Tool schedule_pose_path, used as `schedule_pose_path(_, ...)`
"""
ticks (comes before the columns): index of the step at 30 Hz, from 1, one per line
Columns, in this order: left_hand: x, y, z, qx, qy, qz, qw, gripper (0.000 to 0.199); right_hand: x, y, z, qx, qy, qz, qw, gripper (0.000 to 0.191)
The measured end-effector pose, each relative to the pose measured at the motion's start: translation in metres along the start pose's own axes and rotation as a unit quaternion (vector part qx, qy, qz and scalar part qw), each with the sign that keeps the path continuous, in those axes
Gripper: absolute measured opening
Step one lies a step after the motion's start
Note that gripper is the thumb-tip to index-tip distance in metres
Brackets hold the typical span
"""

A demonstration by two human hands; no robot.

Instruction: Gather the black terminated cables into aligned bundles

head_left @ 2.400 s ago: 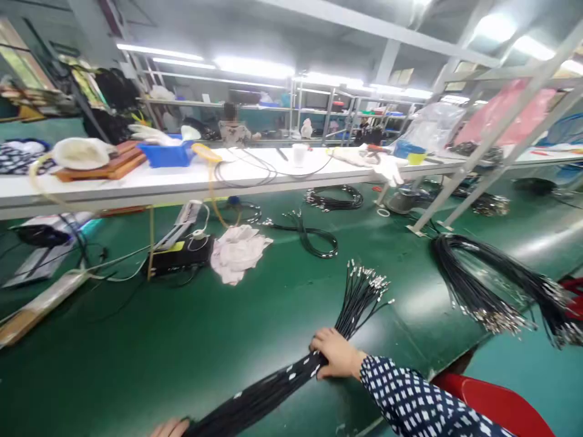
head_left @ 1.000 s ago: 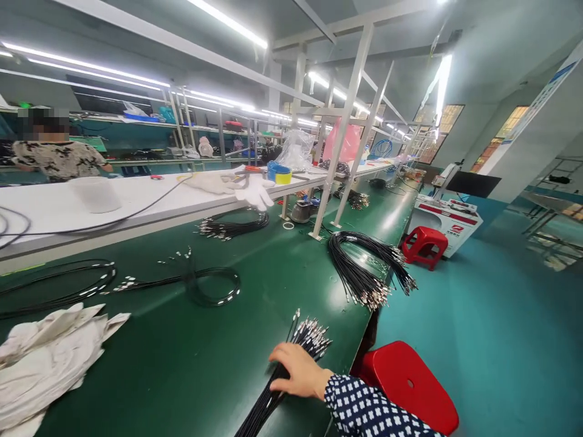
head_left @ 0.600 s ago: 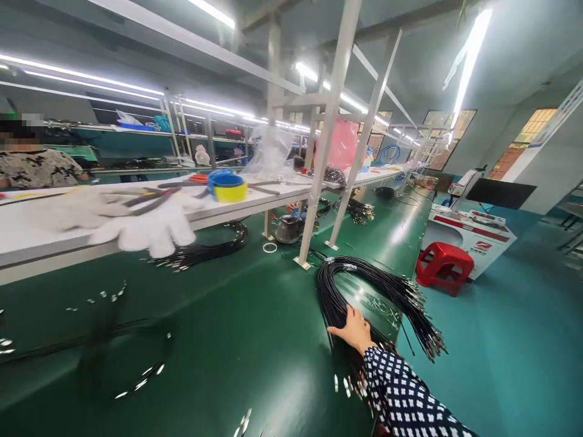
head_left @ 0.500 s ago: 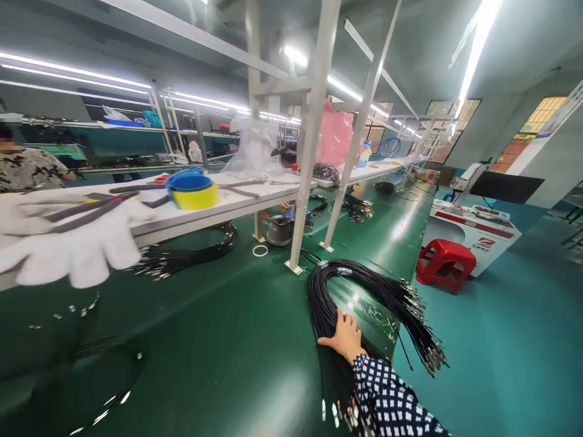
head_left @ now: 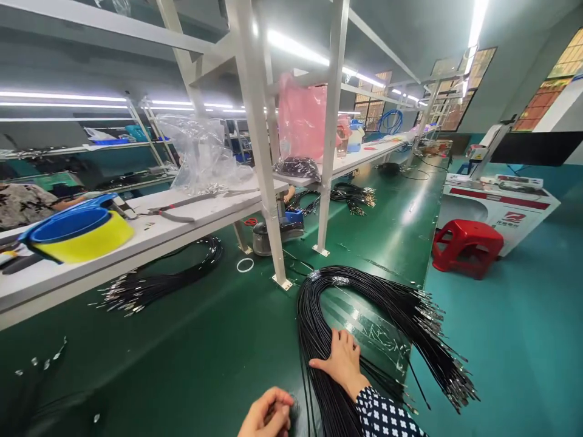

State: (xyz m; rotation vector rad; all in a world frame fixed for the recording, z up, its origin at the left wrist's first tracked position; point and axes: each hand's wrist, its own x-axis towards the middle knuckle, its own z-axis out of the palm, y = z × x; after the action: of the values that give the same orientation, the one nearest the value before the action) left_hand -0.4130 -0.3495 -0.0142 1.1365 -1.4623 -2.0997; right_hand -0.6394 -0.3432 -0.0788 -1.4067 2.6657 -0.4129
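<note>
A thick bundle of black cables (head_left: 319,303) curves in a U on the green bench, its metal-tipped ends fanning out at the right. My right hand (head_left: 341,362) lies on the near leg of the bundle, thumb to the left and fingers spread apart across the cables. At the bottom centre, left of the bundle, my left hand (head_left: 268,414) has its fingers curled with the thumb close to them; anything between them is too small to make out.
A white shelf (head_left: 218,209) on metal posts holds a blue and yellow roll (head_left: 82,233), pliers (head_left: 175,213) and plastic bags. Another cable bundle (head_left: 168,279) lies beneath. A red stool (head_left: 469,246) stands right of the bench.
My left hand has come into view at the bottom. The view has shifted, and the white gloves over the shelf's left end are out of sight. My right hand stays on the bundle.
</note>
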Motion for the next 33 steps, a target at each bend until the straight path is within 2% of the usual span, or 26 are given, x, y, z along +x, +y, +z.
schedule_pose_path(2, -0.004, 0.027, 0.013, 0.026, -0.032, 0.053, 0.998, 0.047, 0.003, -0.007, 0.0, -0.005, -0.011, 0.005, 1.0, 0.085)
schedule_pose_path(4, 0.001, 0.037, 0.017, 0.057, -0.019, 0.073, 0.996, 0.041, 0.006, -0.016, 0.002, 0.007, -0.041, 0.021, 0.999, 0.079)
schedule_pose_path(6, 0.017, 0.025, 0.016, 0.077, 0.037, 0.058, 0.995, 0.041, 0.006, -0.026, 0.005, 0.028, -0.07, 0.037, 0.997, 0.073)
schedule_pose_path(9, 0.047, -0.017, 0.011, 0.087, 0.133, -0.014, 0.987, 0.05, -0.003, -0.036, 0.009, 0.051, -0.093, 0.048, 0.993, 0.06)
schedule_pose_path(12, 0.064, -0.048, 0.016, 0.045, 0.182, -0.066, 0.98, 0.065, -0.025, -0.043, 0.013, 0.07, -0.116, 0.034, 0.99, 0.053)
schedule_pose_path(14, 0.062, -0.052, 0.022, -0.008, 0.216, -0.082, 0.973, 0.071, -0.042, -0.045, 0.015, 0.099, -0.139, 0.015, 0.985, 0.048)
schedule_pose_path(16, 0.055, -0.047, 0.025, -0.065, 0.233, -0.105, 0.965, 0.073, -0.057, -0.048, 0.015, 0.154, -0.17, 0.012, 0.973, 0.048)
schedule_pose_path(19, 0.04, -0.036, 0.022, -0.133, 0.186, -0.158, 0.961, 0.073, -0.072, -0.055, 0.011, 0.292, -0.238, 0.053, 0.925, 0.05)
schedule_pose_path(22, 0.029, -0.03, 0.013, -0.199, 0.078, -0.203, 0.956, 0.075, -0.079, -0.068, 0.002, 0.466, -0.297, 0.09, 0.828, 0.033)
schedule_pose_path(24, 0.025, -0.026, 0.007, -0.23, 0.026, -0.238, 0.943, 0.077, -0.08, -0.076, -0.007, 0.555, -0.309, 0.099, 0.766, 0.024)
schedule_pose_path(26, 0.023, -0.021, 0.004, -0.25, 0.01, -0.243, 0.937, 0.075, -0.08, -0.082, -0.015, 0.588, -0.31, 0.104, 0.74, 0.024)
schedule_pose_path(27, 0.021, -0.018, 0.003, -0.262, 0.007, -0.232, 0.937, 0.072, -0.079, -0.084, -0.019, 0.584, -0.31, 0.099, 0.743, 0.026)
schedule_pose_path(29, 0.019, -0.014, 0.005, -0.296, -0.008, -0.221, 0.929, 0.068, -0.076, -0.083, -0.025, 0.545, -0.31, 0.075, 0.775, 0.029)
schedule_pose_path(33, 0.014, -0.023, 0.017, -0.381, -0.054, -0.239, 0.891, 0.075, -0.073, -0.071, -0.032, 0.356, -0.282, -0.006, 0.891, 0.035)
